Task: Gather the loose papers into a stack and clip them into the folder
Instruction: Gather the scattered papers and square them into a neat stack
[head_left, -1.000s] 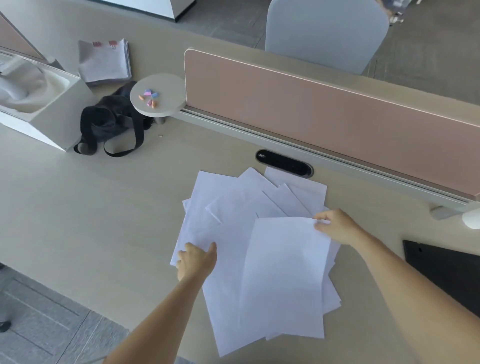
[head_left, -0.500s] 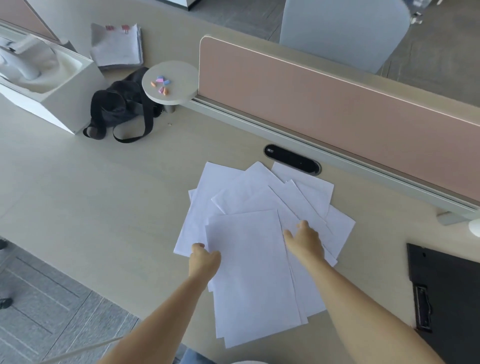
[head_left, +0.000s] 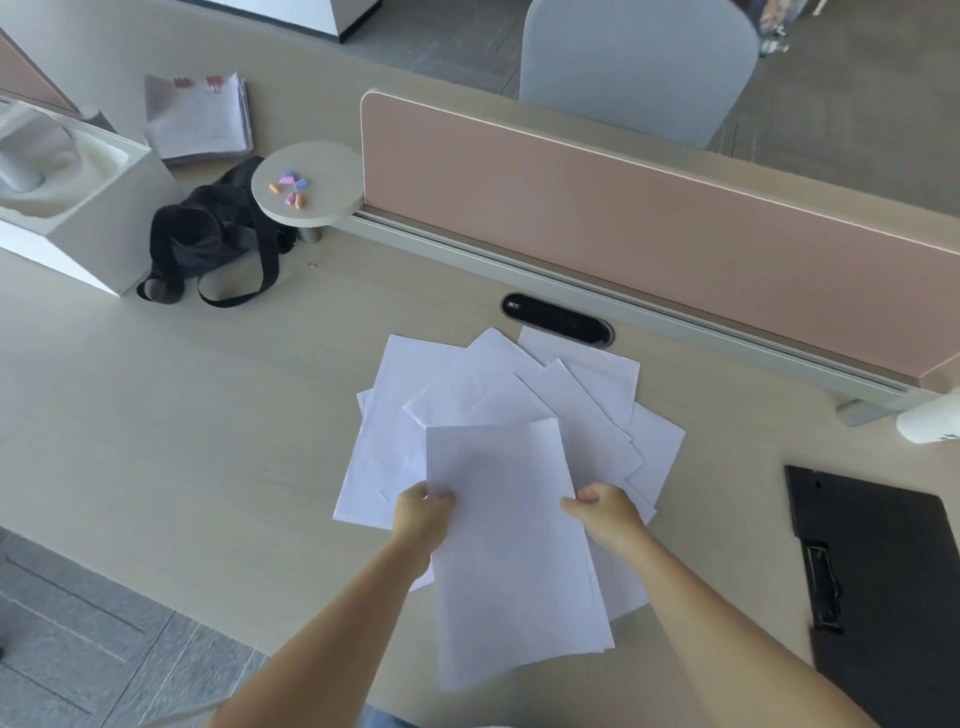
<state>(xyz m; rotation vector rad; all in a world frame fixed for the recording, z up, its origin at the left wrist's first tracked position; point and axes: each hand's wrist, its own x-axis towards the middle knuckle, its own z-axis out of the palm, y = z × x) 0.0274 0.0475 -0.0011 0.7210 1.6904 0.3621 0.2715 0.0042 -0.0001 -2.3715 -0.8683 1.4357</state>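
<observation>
Both hands pinch the top sheet (head_left: 498, 519), left hand (head_left: 423, 514) and right hand (head_left: 605, 512) at its side edges; papers (head_left: 587, 415) look light, floppy, slippery.

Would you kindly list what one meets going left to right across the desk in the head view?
White box → black bag → round shelf with coloured clips → left hand → loose papers → right hand → black folder.

Bright, even daylight with soft, faint shadows under the papers (head_left: 498, 415). Wide-angle bending curves the table (head_left: 156, 415) edges; slight softness throughout, no glare.
</observation>
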